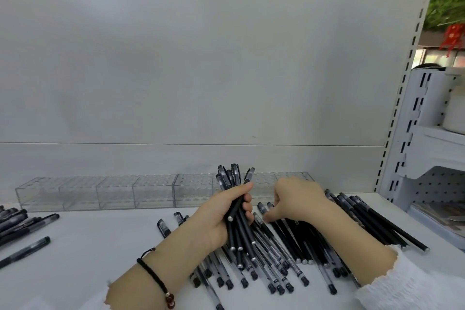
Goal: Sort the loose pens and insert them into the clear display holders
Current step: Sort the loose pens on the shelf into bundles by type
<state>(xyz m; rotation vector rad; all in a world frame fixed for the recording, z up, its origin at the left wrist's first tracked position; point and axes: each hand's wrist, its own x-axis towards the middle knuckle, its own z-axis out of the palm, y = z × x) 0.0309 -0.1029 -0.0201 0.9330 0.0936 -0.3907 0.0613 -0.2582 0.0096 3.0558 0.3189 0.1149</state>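
White shelf bears slim black pens; left hand clamps a bundle, right hand's grip among them unclear.

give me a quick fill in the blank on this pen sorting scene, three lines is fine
1. The left hand grips a bundle of ____.
2. The right hand reaches down to the loose pile, and its arm wears a ____ sleeve.
3. A dark bracelet sits on the ____ wrist, in front of the clear display holders.

Missing words: pens; white; left
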